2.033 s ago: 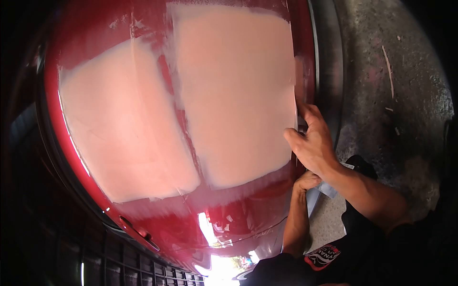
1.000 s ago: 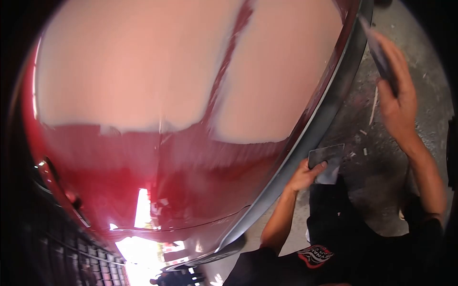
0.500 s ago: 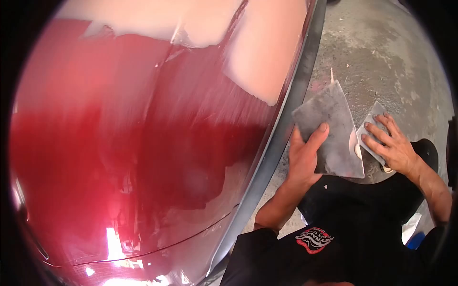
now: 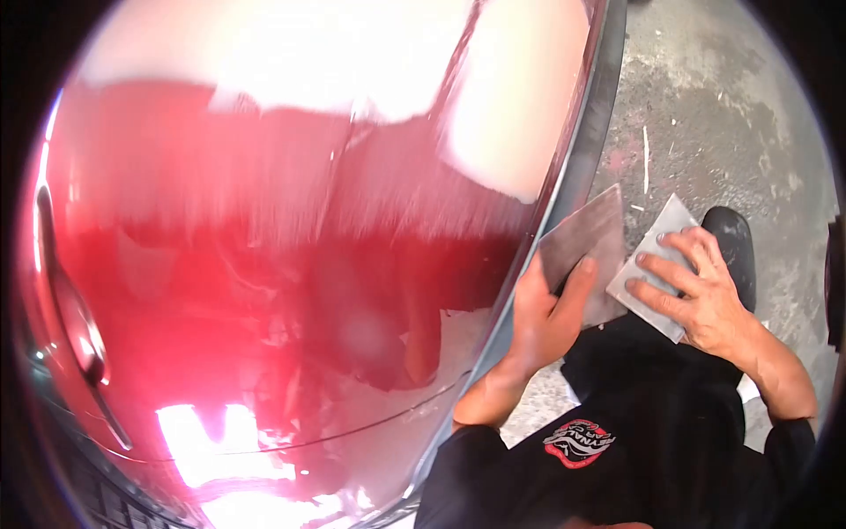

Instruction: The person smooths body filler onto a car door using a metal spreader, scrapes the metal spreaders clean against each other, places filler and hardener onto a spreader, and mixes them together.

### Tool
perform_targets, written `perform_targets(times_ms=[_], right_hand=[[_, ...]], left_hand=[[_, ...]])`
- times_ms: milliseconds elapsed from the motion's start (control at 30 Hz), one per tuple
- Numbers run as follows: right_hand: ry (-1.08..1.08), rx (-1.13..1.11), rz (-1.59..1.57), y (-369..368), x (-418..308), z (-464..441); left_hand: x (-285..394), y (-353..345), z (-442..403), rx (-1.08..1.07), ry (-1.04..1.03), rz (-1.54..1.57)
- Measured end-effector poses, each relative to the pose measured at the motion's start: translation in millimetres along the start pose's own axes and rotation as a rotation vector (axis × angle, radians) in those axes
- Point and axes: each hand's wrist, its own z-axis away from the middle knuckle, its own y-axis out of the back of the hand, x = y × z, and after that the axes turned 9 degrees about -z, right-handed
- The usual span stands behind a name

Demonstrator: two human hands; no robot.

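Note:
My left hand grips a thin, flat grey plate like a putty board, thumb across its face. In my right hand is a smaller pale grey flat spreader, fingers spread across its face. The spreader's left corner meets or overlaps the plate's right edge. Just left of my hands is a red car panel with dull, scuffed paint. Smooth pale body filler covers its upper part.
A dark trim strip edges the panel, close to my left hand. Beyond my hands lies a stained concrete floor with a thin white strip on it. A car door handle is at the far left.
The plate has turned and tilted in my left hand, showing narrower. My right hand has moved left with the spreader, over the plate's edge. My view has shifted slightly.

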Motion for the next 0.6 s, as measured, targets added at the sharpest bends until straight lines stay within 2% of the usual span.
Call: perform_targets(times_ms=[33,67,133,167,200,267,300,367,467,533,600], right_hand=[[0.002,-0.076,-0.091,-4,2,2],[-0.016,-0.035,-0.107,-14,12,7],[-0.272,-0.08,-0.403,-44,39,17],[-0.454,0.203,-0.566,-71,55,20],[-0.735,0.5,-0.868,-85,62,8],[-1.099,0.642,-1.705,-88,74,-18],[-1.078,0.689,-1.751,-99,78,-30],[-0.947,0.761,-1.9,-120,81,-54],[-0.818,0.822,-1.926,-149,88,-84],[-0.882,0.793,-1.895,-156,83,-96],[-0.929,0.766,-1.848,-155,82,-106]], left_hand=[[-2,10,8,0.055,0.035,-0.066],[-6,27,17,0.068,-0.053,-0.058],[-15,73,25,-0.128,-0.556,0.119],[-10,91,26,-0.248,-0.633,0.12],[-4,96,27,-0.331,-0.539,0.039],[-4,96,25,-0.442,-0.459,-0.137],[-3,97,26,-0.462,-0.449,-0.157],[1,100,28,-0.395,0.022,-0.438],[2,89,16,-0.501,-0.014,-0.531],[-2,98,32,-0.486,0.089,-0.478],[-4,105,46,-0.313,0.287,-0.42]])
